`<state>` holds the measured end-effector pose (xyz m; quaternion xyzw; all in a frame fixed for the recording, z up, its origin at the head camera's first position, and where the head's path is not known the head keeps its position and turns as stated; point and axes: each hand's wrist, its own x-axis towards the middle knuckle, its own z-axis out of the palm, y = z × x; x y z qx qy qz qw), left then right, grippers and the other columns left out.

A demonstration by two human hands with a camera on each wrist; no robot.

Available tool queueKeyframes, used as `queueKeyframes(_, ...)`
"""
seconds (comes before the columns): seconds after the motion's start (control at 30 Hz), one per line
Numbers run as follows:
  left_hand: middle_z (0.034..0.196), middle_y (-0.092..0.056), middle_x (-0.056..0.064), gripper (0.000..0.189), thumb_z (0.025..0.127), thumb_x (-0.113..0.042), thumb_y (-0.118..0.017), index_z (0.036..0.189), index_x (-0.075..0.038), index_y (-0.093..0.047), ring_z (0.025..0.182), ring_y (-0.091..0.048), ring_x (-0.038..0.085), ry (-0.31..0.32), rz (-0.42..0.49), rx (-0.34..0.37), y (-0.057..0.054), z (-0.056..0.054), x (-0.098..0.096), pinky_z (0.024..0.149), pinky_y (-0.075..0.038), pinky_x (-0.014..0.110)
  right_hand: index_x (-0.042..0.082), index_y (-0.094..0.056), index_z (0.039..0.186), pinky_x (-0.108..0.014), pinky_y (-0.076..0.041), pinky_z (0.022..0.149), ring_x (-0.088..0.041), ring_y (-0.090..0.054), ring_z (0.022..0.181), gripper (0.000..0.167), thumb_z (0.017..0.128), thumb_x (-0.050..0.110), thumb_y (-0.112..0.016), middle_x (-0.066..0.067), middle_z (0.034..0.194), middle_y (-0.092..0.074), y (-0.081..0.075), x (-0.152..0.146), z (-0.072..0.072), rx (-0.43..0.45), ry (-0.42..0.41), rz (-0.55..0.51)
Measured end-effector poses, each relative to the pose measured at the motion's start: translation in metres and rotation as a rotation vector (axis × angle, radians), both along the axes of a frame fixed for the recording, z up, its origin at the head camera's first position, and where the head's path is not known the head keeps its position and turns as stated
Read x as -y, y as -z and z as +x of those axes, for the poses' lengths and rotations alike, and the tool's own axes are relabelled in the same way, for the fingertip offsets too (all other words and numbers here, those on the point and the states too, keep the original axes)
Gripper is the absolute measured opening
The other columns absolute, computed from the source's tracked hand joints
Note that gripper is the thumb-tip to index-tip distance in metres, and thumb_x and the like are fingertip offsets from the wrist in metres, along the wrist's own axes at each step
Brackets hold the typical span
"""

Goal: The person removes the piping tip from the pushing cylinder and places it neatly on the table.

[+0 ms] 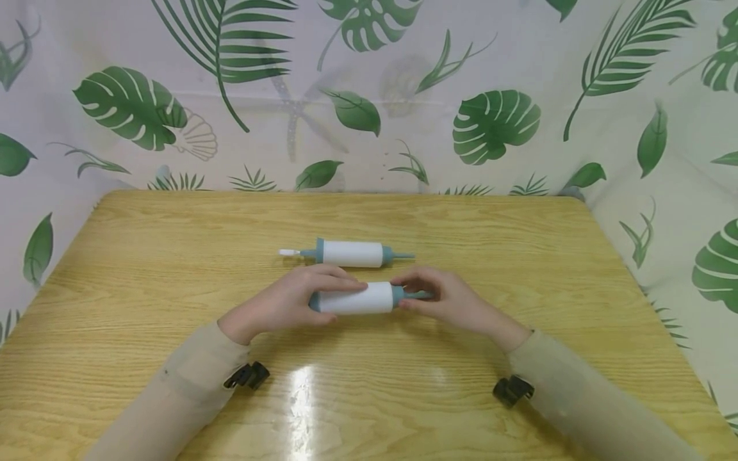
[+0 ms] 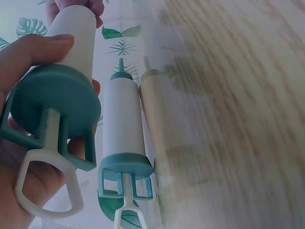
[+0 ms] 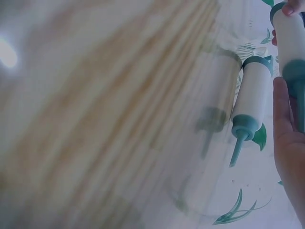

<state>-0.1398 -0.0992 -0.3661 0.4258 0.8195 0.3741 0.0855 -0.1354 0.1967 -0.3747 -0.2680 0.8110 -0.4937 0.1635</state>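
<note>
A large plastic syringe point(image 1: 363, 298) with a white barrel and blue-green ends is held level above the table. My left hand point(image 1: 300, 294) grips its barrel near the flanged end, thumb and fingers on opposite sides. In the left wrist view, the white plunger ring point(image 2: 47, 210) shows below that hand. At the other end, my right hand point(image 1: 452, 304) has its thumb and fingers curled round the blue-green nozzle cap point(image 1: 398, 296). Just behind lies a second, similar syringe point(image 1: 353, 254) on the table, its plunger ring to the left and thin nozzle to the right. Neither hand touches it.
Both syringes are over the middle of a wood-grain table point(image 1: 144, 269). A leaf-patterned cloth point(image 1: 403, 96) hangs behind the table's far edge and along its right side.
</note>
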Motion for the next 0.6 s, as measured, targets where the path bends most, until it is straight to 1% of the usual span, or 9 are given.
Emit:
queueKeyframes(0.13,0.128,-0.057,0.004,0.057,0.077,0.000,-0.076,0.130,-0.012,-0.061,0.113,-0.054,0.022,0.001,0.002,-0.002,-0.0003,0.0006,-0.0002,0.090,-0.048,0.037,0.005,-0.060,0.120,-0.039,-0.049,0.092,-0.026,-0.056,0.114,0.037,0.085,0.006,-0.072,-0.008,0.121,-0.060,-0.0002,0.0004,0.0002,0.012,-0.003,-0.044)
queueKeyframes(0.27,0.127,-0.057,0.005,0.057,0.077,-0.001,-0.077,0.130,-0.012,-0.061,0.113,-0.054,0.022,0.005,0.000,-0.010,-0.0006,0.0013,0.0002,0.089,-0.048,0.037,0.005,-0.059,0.122,-0.043,-0.046,0.095,-0.026,-0.054,0.116,0.042,0.082,0.006,-0.074,-0.008,0.123,-0.059,0.0001,0.0005,0.0004,0.011,-0.014,-0.077)
queueKeyframes(0.33,0.127,-0.057,0.005,0.057,0.077,-0.001,-0.077,0.130,-0.011,-0.061,0.113,-0.054,0.022,0.004,-0.001,-0.012,-0.0009,0.0016,0.0007,0.090,-0.048,0.037,0.004,-0.057,0.125,-0.042,-0.046,0.095,-0.026,-0.054,0.117,0.045,0.084,0.008,-0.074,-0.009,0.125,-0.058,0.0004,0.0004,0.0002,0.023,-0.022,-0.081)
queueKeyframes(0.47,0.128,-0.057,0.006,0.057,0.077,-0.001,-0.077,0.130,-0.011,-0.060,0.115,-0.054,0.023,-0.001,0.005,-0.010,-0.0014,0.0022,0.0016,0.091,-0.047,0.038,0.004,-0.055,0.129,-0.035,-0.048,0.093,-0.023,-0.055,0.116,0.043,0.091,0.018,-0.067,-0.007,0.128,-0.056,0.0002,-0.0001,-0.0001,0.045,-0.006,-0.033)
queueKeyframes(0.53,0.129,-0.056,0.005,0.058,0.077,-0.001,-0.077,0.131,-0.012,-0.060,0.116,-0.053,0.023,-0.002,0.008,-0.007,-0.0012,0.0021,0.0023,0.092,-0.047,0.039,0.006,-0.056,0.129,-0.032,-0.048,0.092,-0.022,-0.055,0.115,0.040,0.093,0.023,-0.064,-0.005,0.127,-0.057,0.0004,-0.0006,-0.0002,0.053,0.009,-0.005)
queueKeyframes(0.6,0.129,-0.056,0.005,0.058,0.077,-0.001,-0.077,0.131,-0.012,-0.060,0.116,-0.053,0.022,-0.001,0.011,-0.004,-0.0007,0.0019,0.0030,0.092,-0.047,0.038,0.007,-0.057,0.127,-0.032,-0.049,0.091,-0.021,-0.055,0.116,0.039,0.093,0.023,-0.064,-0.005,0.126,-0.058,0.0004,-0.0006,-0.0001,0.064,0.016,-0.004)
